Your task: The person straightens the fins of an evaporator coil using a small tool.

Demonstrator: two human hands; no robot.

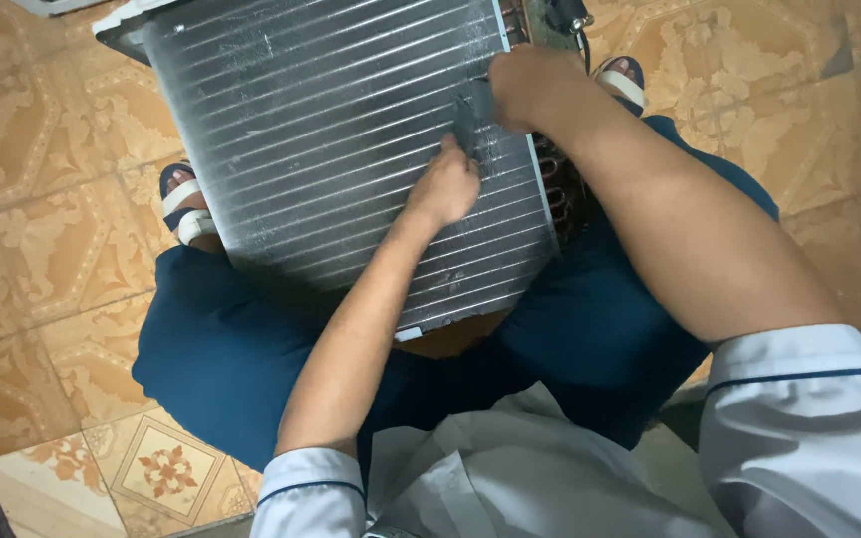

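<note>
— Sleeves (799, 418) first, white with a dark stripe at the cuff, nearest to us at the bottom edge; from them our two bare forearms reach up to the finned coil (341, 149).

— And where do we say the coil sits?

— It is a flat, silvery heat-exchanger panel with fine fins and straight tube lines, leaning tilted across our knees, between our dark blue trouser legs (221, 349). Its lower edge rests just above our lap.

— Our left hand (445, 187)?

— On the coil's face, near its right-hand edge, fingers curled tight with the fingertips pressed to the fins. Whether it grips anything, we cannot tell.

— And the right hand (525, 88)?

— Just above the left on the coil, also by the right-hand edge. It is closed in a fist around a small dark flat tool (470, 118), whose end lies against the fins between our two hands.

— Beyond the coil's right-hand edge?

— Copper-coloured tube bends (555, 179) run down that side, partly hidden by our right forearm.

— Farther out?

— Our sandalled feet: one (183, 207) left of the coil, the other (622, 80) past its upper right corner. Under the coil and all round it lies patterned tan floor tile (42, 199).
</note>
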